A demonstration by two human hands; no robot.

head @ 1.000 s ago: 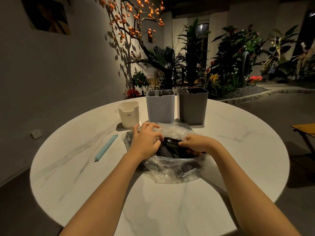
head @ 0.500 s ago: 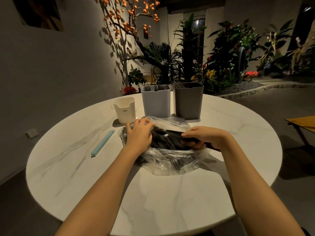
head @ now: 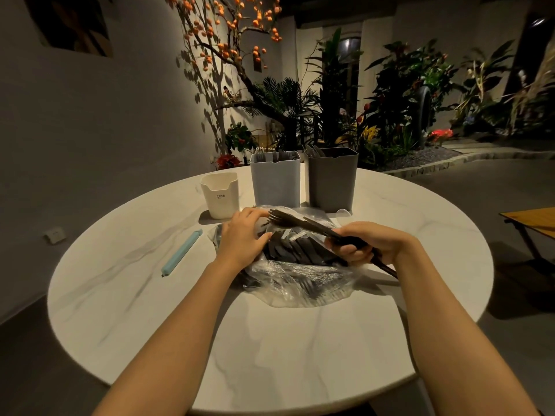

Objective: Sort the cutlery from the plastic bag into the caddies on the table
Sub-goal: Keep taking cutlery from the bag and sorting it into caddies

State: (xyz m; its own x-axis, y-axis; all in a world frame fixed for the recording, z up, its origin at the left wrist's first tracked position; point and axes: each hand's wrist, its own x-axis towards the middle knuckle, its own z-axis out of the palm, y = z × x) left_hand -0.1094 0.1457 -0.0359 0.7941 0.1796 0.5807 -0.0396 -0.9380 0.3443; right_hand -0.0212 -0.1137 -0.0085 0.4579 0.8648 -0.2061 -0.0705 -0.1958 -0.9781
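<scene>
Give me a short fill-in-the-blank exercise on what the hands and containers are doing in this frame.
1. The right hand grips a bundle of dark ____.
2. The left hand rests on the clear plastic ____.
3. Behind the bag stand ____ caddies, the white caddy being the shortest.
4. The light blue clip lies on the table to the ____ of the bag.

Missing words: forks; bag; three; left

black forks [head: 295, 224] lifted above clear plastic bag [head: 300, 283], three caddies [head: 275, 179] behind
</scene>
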